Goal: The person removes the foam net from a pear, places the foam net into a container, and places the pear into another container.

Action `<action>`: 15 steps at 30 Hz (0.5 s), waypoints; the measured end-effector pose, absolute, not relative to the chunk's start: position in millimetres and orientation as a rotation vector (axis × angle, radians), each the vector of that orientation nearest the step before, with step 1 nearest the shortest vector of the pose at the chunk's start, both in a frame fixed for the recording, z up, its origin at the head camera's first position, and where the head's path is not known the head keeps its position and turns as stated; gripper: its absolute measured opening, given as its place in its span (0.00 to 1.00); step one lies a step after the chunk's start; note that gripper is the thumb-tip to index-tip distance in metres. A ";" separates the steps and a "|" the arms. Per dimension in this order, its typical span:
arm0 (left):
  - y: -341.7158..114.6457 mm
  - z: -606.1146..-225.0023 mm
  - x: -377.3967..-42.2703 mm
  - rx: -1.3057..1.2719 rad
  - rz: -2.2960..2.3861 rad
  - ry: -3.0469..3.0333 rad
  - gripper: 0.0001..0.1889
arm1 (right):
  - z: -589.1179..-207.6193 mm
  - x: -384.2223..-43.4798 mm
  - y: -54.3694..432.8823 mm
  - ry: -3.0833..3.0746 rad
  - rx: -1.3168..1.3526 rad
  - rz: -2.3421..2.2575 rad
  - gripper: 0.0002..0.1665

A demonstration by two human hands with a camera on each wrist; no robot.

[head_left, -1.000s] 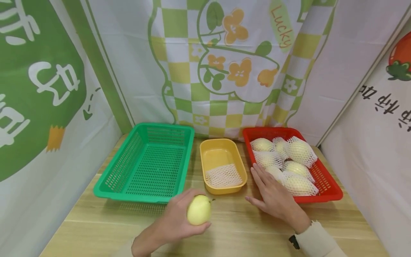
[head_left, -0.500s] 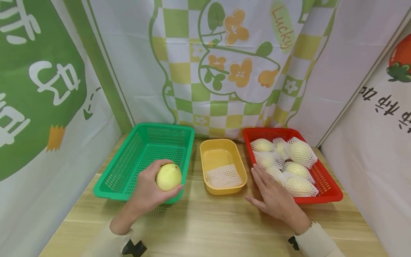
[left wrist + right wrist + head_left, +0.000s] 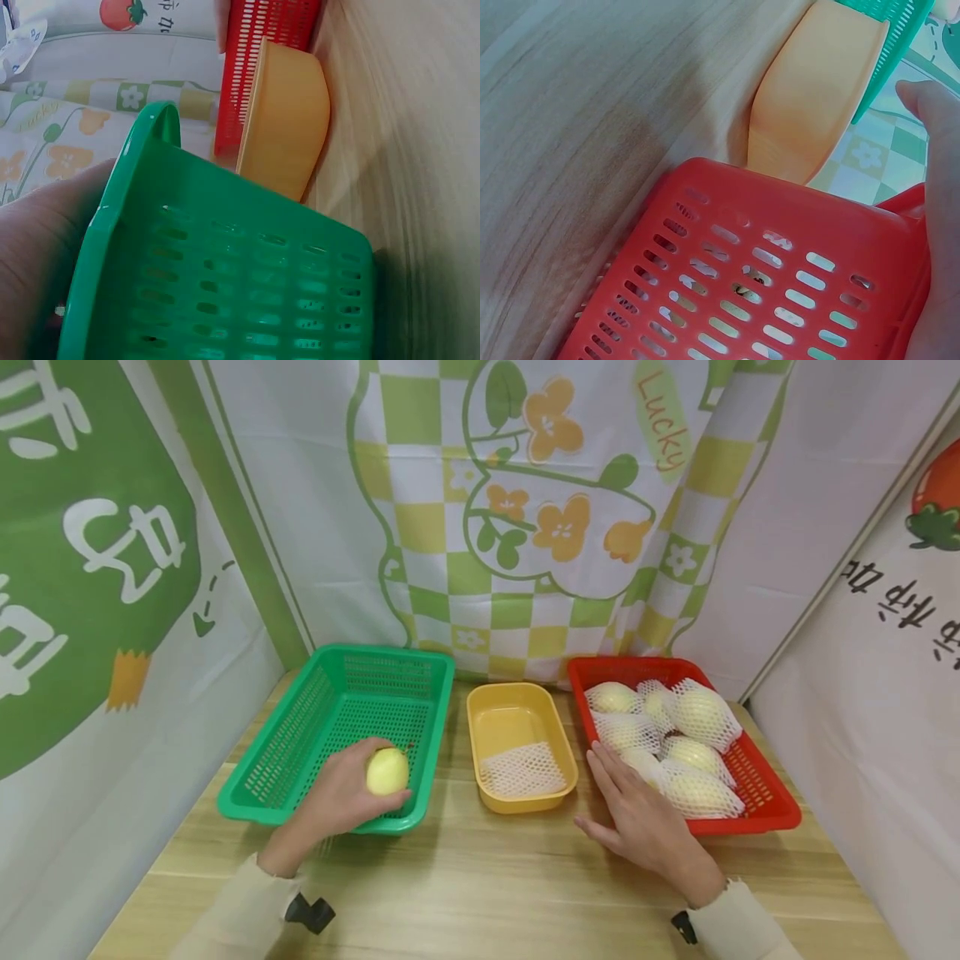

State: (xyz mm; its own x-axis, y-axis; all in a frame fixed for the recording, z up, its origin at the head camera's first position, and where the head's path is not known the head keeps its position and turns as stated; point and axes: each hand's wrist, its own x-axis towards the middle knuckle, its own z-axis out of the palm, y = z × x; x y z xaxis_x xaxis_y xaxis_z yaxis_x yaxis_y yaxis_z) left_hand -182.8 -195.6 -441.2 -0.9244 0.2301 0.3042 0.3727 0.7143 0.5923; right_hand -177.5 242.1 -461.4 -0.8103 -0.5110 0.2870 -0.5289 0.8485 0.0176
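In the head view my left hand [image 3: 341, 789] holds a bare yellow pear [image 3: 387, 772], its stem pointing to the upper right. Hand and pear are low inside the near end of the green basket [image 3: 442, 693]; whether the pear touches the bottom, I cannot tell. In the left wrist view the basket's wall hides the pear. My right hand [image 3: 641, 810] rests at the near left corner of the red basket [image 3: 772, 802], fingers straight along its rim. Several pears [image 3: 701, 714] in white foam nets lie in that basket.
Between the baskets stands a small yellow tub [image 3: 480, 727] with a flattened white foam net [image 3: 523, 771] in it. A checked cloth [image 3: 547, 639] hangs behind the wooden table [image 3: 487, 893], and printed sheets wall both sides.
My left hand has carried the pear leftward from over the table's front to above the green basket, then lowered it inside. My right hand has stayed in place.
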 end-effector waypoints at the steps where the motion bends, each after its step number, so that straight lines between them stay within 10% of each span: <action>1: -196.0 -441.0 -184.4 -0.494 -1.002 -2.736 0.30 | -461.9 -177.7 242.2 -2.745 0.788 0.090 0.58; 15: -200.8 -443.0 -202.2 -0.712 -1.084 -2.950 0.29 | -462.8 -179.6 243.7 -2.763 0.790 0.104 0.59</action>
State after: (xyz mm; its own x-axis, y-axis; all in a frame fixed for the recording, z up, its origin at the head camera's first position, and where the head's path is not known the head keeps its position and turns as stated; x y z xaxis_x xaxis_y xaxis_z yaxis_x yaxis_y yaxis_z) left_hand -202.2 -200.8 -443.0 -0.8994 0.4308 0.0742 0.3764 0.6769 0.6326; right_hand -179.6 243.7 -462.8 -0.8165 -0.5091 0.2723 -0.5281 0.8492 0.0043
